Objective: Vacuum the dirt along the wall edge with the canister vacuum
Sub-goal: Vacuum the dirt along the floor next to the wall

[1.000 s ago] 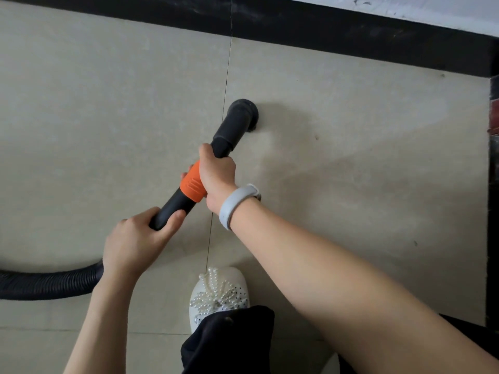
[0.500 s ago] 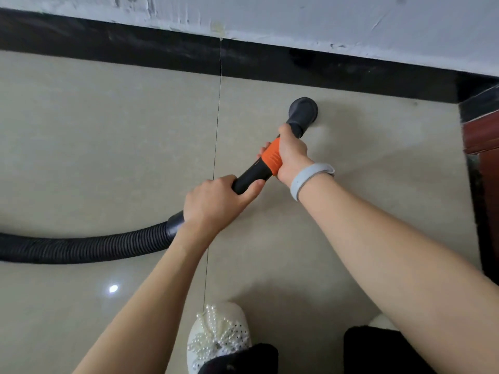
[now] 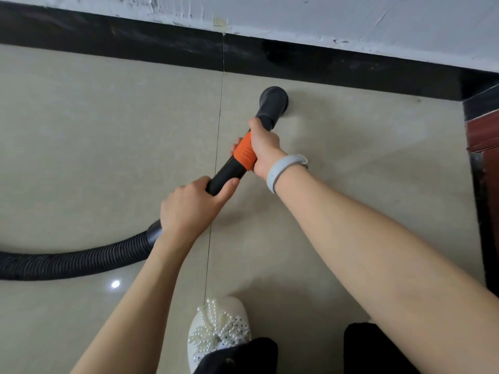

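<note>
Near the black baseboard [image 3: 351, 67], nozzle [image 3: 273, 99] on floor [image 3: 108, 130] — stiff, light tube [image 3: 229, 172]; both hands wrapped around it: right hand [image 3: 263, 149] at orange collar [image 3: 244, 155], left hand [image 3: 189, 206] near springy hose [image 3: 75, 261].

Beige tiled floor [image 3: 81, 130] under vacuum nozzle [image 3: 273, 99]

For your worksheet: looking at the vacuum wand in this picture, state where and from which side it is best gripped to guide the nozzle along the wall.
Grip the vacuum wand from above on its straight rigid tube: one hand at the orange collar near the nozzle, as the right hand does, the left hand lower, before the ribbed hose, which looks too flexible to steer.
</note>
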